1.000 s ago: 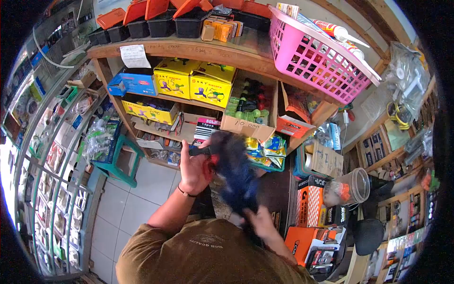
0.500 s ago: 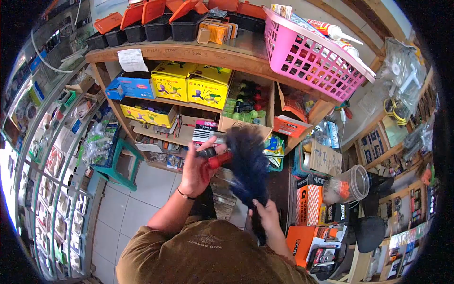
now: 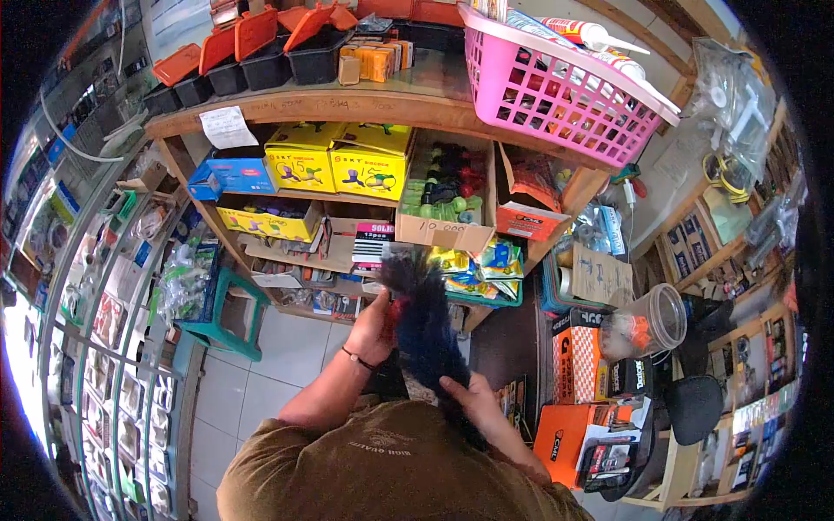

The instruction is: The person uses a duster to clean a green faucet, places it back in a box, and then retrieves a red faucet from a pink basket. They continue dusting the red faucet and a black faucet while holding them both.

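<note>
A dark blue-black feather duster [image 3: 427,334] slants across the front of the person's body. My right hand [image 3: 469,398] grips it near its lower end. My left hand [image 3: 375,328] is raised beside the duster's upper part, around a red item [image 3: 394,314] that the feathers mostly cover. Behind the duster stands a shelf holding a cardboard box [image 3: 443,233] of green, black and red pieces, with a pink and black packet [image 3: 372,243] to its left.
A pink basket [image 3: 565,104] and black bins [image 3: 314,64] stand on the top shelf. Yellow boxes [image 3: 372,171] fill the shelf below. A green stool [image 3: 228,323] is at left; an orange box [image 3: 560,443] and clear jar [image 3: 647,321] are at right.
The duster has moved left and now covers much of the red item. My left hand's spread fingers have closed in around that item. My right hand has shifted slightly left.
</note>
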A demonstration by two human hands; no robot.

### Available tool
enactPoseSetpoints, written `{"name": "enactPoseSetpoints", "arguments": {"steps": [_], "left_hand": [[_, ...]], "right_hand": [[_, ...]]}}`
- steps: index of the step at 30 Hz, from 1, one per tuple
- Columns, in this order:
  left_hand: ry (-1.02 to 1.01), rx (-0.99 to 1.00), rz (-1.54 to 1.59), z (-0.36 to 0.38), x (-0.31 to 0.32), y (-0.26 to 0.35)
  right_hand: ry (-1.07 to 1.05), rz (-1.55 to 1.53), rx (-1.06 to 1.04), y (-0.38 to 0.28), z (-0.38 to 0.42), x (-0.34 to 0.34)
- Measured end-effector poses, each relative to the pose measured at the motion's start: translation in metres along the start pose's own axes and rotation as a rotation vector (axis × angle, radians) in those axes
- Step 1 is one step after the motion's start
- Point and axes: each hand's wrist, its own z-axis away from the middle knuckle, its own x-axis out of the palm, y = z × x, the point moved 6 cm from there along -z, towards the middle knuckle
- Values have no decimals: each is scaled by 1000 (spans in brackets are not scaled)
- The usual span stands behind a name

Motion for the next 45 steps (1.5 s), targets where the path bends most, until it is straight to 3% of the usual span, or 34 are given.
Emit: {"name": "enactPoseSetpoints", "arguments": {"steps": [3,5,6,7,9,10,15,17,18,19,21,22,23,25,26,27,29,30,31,32,34,35,37,38,39,41,42,43,45], "left_hand": [[-144,-32,261,16,41,16],[-339,43,386,17,59,31],[-377,52,292,25,65,36],[-379,57,294,23,63,36],[-350,81,294,15,50,32],[-442,144,259,19,43,32],[-314,-30,426,16,28,30],[-493,21,444,28,50,38],[-664,176,274,29,58,37],[-364,207,5,35,62,38],[-720,205,343,54,85,47],[-383,64,381,26,41,38],[-771,-126,685,37,55,40],[-570,102,377,36,56,40],[-591,145,343,33,57,33],[-610,188,307,27,53,26],[-716,205,273,47,71,42],[-659,62,556,38,49,37],[-596,-82,837,29,29,30],[-603,-75,838,29,34,28],[-623,214,445,35,52,33],[-489,215,382,44,56,38],[-360,224,475,43,56,46],[-359,232,475,46,56,48],[-442,224,433,49,62,50],[-601,202,336,56,72,51],[-639,159,400,48,65,44],[-621,150,382,48,65,45],[-518,183,417,53,72,50]], "right_hand": [[-43,262,-53,-6,-2,7],[-8,163,33,0,-5,-1],[25,67,117,5,-8,-5],[23,71,115,8,-10,-6],[-41,379,-205,5,-7,0],[-75,454,-78,21,-6,0],[-28,380,-137,-27,2,10],[-56,432,-199,-29,5,12],[-106,600,-205,-6,9,14],[-104,595,-200,-15,12,15],[-76,556,-70,-43,13,10],[-122,70,317,-20,13,3],[-124,78,318,-7,11,3],[-95,250,-453,-31,13,16],[-92,548,-409,-33,18,22],[-94,545,-412,-45,19,21],[-161,356,126,-30,14,8],[-109,0,399,-19,16,3],[-115,7,399,-17,15,5],[-156,275,122,-24,10,11],[-122,686,-367,-1,15,18],[-121,681,-370,-19,14,17],[-252,333,183,-42,13,14],[-156,19,347,-38,15,11],[-164,26,344,-23,12,10],[-177,495,-252,0,7,12],[-237,544,-395,3,12,20],[-238,538,-393,-7,11,17],[-264,351,254,-11,9,0]]}}
